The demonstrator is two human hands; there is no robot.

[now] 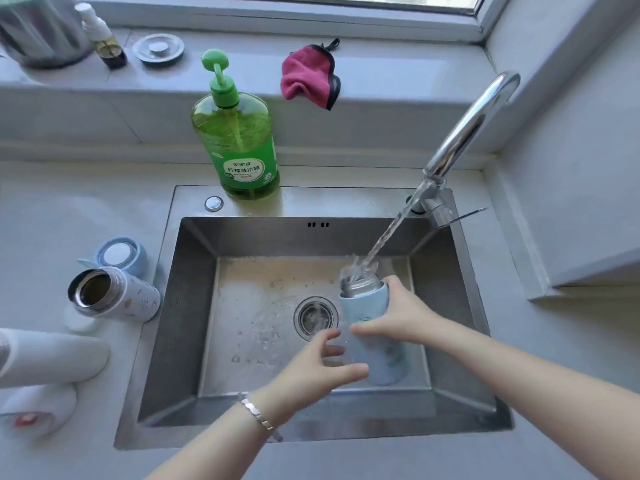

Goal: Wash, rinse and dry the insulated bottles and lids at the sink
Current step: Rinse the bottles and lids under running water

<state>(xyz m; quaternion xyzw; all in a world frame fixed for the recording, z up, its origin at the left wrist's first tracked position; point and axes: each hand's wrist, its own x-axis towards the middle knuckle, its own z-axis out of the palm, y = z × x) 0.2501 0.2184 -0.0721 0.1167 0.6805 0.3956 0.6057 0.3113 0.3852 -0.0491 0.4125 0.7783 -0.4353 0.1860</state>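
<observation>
A light blue insulated bottle (377,355) stands tilted in the steel sink (194,306), its steel mouth under the stream from the faucet (464,133). My right hand (398,313) grips the bottle's upper body. My left hand (322,368) hovers just left of the bottle's lower half, fingers spread, thumb near its base. A white patterned bottle (114,294) stands open on the counter left of the sink. A blue lid (121,254) lies behind it and a white lid (81,320) in front of it.
A green dish soap pump bottle (239,143) stands on the sink's back rim. A pink cloth (310,76) lies on the window ledge beside a round sink strainer lid (158,49) and a small spray bottle (104,38). White items sit at the left edge (45,358).
</observation>
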